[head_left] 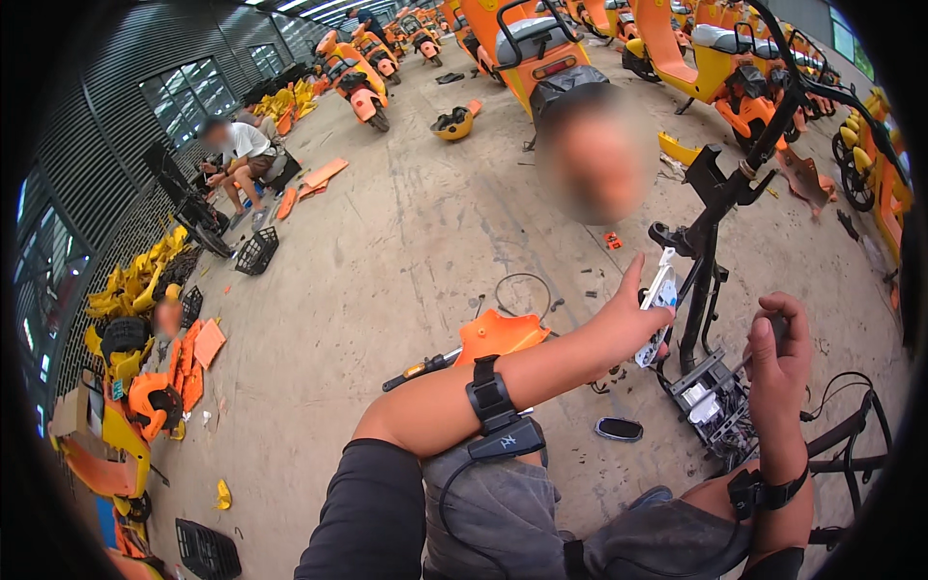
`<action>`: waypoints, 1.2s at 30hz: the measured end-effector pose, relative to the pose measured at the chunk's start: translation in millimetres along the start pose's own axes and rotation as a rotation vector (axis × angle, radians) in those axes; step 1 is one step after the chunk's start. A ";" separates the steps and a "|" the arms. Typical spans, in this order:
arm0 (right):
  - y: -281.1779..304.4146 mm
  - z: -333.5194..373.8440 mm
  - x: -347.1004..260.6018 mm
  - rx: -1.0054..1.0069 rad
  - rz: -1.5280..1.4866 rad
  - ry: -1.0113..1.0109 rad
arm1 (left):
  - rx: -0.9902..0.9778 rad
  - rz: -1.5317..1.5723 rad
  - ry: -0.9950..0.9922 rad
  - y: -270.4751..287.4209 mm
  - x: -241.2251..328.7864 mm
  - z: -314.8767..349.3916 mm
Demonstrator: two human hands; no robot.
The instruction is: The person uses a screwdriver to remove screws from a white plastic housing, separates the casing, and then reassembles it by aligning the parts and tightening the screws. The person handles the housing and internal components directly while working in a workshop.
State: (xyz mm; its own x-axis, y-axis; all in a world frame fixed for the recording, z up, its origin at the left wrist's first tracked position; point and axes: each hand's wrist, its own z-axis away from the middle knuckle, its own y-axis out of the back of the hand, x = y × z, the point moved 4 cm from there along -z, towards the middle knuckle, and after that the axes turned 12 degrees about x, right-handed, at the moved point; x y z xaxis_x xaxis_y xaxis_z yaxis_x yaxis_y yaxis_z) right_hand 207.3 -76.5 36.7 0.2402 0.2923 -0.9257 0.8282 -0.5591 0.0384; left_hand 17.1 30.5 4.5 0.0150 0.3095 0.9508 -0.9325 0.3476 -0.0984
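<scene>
White plastic casing [659, 300] sits gripped in the left hand [633, 319], steadied against the black scooter frame [710, 242]; the right hand [778, 353] clenches a dark tool handle [776, 324].

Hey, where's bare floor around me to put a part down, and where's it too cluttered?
Widest bare concrete lies left of the orange panel, between it and the black crate. A smaller patch sits beyond the wire loop. It is crowded under the black frame, where the left hand and right hand work among loose wiring, and along the left wall's parts piles.
</scene>
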 end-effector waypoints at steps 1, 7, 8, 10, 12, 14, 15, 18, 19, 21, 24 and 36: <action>-3.6 0.9 -0.4 0.006 -0.053 -0.037 | -0.031 0.048 0.020 -0.7 -2.7 -3.0; 6.3 -10.3 0.6 0.165 -0.249 -0.001 | -0.175 0.217 0.106 -9.2 -17.5 -22.6; 7.9 -11.8 -0.7 0.172 -0.251 0.014 | -0.186 0.234 0.101 -11.4 -18.7 -24.8; 9.5 -12.3 -8.3 0.203 -0.242 0.045 | -0.225 0.267 0.100 -18.1 -18.7 -28.7; 7.6 -12.9 -7.7 0.140 -0.239 0.090 | -0.193 0.272 0.122 -20.5 -16.1 -24.3; 9.2 -13.7 -6.5 0.114 -0.254 0.157 | -0.190 0.295 0.140 -25.5 -12.9 -23.7; 9.5 -14.3 -5.4 0.086 -0.261 0.180 | -0.193 0.273 0.135 -24.5 -15.3 -25.0; 10.1 -14.4 -5.8 0.047 -0.286 0.229 | -0.229 0.327 0.138 -25.8 -18.3 -27.5; 9.9 -13.7 -5.5 0.031 -0.282 0.224 | -0.198 0.302 0.141 -26.9 -17.3 -26.4; 8.0 -12.1 -5.8 -0.008 -0.284 0.214 | -0.206 0.293 0.130 -27.4 -19.8 -27.4; 2.7 -10.5 -3.9 -0.070 -0.306 0.215 | -0.182 0.249 0.142 -28.4 -17.1 -20.8; -5.0 -3.5 -6.5 -0.123 -0.341 0.192 | -0.199 0.218 0.131 -29.7 -17.4 -13.1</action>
State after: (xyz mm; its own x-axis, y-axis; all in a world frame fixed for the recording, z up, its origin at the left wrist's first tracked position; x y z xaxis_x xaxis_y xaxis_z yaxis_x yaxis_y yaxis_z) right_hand 203.3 -72.8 43.9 0.0220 0.5909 -0.8065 0.9285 -0.3112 -0.2027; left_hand 49.3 26.4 -13.0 -0.1194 0.5028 0.8561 -0.8303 0.4222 -0.3638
